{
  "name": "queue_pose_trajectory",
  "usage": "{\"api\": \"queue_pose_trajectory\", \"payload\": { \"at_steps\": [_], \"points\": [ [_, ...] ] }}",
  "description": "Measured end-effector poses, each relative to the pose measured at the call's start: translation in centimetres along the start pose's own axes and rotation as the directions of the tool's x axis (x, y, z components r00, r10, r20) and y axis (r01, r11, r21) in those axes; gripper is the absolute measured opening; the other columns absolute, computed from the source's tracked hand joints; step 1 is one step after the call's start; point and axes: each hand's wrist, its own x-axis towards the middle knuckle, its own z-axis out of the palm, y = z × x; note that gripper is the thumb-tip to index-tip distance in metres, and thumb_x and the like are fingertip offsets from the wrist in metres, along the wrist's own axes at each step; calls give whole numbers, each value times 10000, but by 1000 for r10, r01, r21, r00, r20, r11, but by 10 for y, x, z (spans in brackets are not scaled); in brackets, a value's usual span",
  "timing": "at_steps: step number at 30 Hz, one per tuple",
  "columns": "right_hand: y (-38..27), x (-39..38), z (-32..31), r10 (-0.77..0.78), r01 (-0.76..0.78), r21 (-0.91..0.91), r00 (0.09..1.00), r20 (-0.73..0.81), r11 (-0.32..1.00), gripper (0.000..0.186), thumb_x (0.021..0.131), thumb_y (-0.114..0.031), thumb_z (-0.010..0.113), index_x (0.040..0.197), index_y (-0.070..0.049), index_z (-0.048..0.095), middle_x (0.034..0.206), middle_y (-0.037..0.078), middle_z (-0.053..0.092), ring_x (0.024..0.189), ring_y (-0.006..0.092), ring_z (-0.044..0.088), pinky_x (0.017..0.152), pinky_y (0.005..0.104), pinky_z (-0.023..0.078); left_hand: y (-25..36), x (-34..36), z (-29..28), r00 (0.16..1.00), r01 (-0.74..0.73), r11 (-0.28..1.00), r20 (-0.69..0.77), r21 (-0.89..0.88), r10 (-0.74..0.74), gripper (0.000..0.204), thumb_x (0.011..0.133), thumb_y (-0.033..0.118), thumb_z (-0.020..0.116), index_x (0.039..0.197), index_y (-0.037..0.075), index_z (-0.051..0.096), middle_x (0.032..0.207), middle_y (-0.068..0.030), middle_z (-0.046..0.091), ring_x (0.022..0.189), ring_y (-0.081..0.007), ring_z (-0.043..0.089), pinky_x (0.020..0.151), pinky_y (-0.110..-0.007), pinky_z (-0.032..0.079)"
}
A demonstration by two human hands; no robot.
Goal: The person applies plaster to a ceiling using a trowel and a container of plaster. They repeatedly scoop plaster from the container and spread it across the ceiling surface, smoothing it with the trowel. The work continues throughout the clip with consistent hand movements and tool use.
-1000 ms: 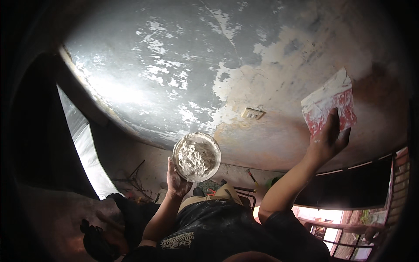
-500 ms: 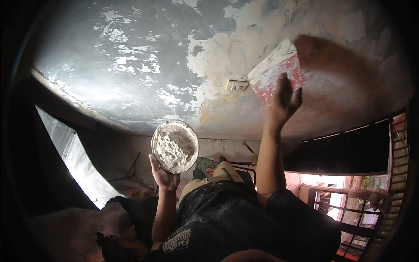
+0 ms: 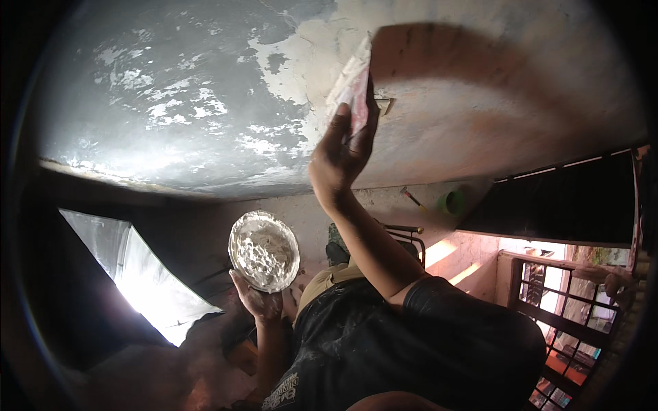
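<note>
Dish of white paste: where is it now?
In the head view, the dish is left of centre, held in the left hand, above-left of the dark shirt.

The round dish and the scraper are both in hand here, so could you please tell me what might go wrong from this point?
The left hand supports the round dish near its lower edge, so the dish could tip and spill some white paste. The scraper in the right hand looks close to the wall plate, so it might bump or smear it.
</note>
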Motion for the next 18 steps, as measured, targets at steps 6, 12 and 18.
{"api": "queue_pose_trajectory", "payload": {
  "at_steps": [6, 12, 18],
  "points": [
    [-2, -19, 100, -136, 130, -43, 977, -162, 991, 798, 849, 219, 500, 1604, -39, 472, 1645, 277, 379, 1480, 482, 405, 1229, 568, 307, 19, -14, -22, 1000, -20, 993, -3, 119, 20, 686, 1151, 540, 369, 1634, 53, 366, 1649, -200, 437, 1471, -395, 483, 1240, -604, 392],
    [-26, -77, 130, -23, -17, 145, 963, 268, 989, 833, 866, 210, 529, 1645, -56, 409, 1714, 276, 282, 1599, 491, 236, 1301, 611, 132, 26, -22, -24, 987, -120, 961, -78, 249, 143, 687, 1150, 536, 377, 1648, 64, 341, 1660, -199, 415, 1495, -381, 450, 1259, -585, 356],
    [-16, -80, 58, -19, 0, 143, 992, 126, 990, 643, 952, 157, 526, 1566, -32, 529, 1580, 267, 489, 1442, 411, 513, 1180, 480, 438, 17, -22, -16, 995, -87, 991, 50, 106, 82, 659, 1154, 509, 394, 1640, 66, 359, 1627, -198, 470, 1458, -377, 503, 1228, -584, 414]
  ]
}}
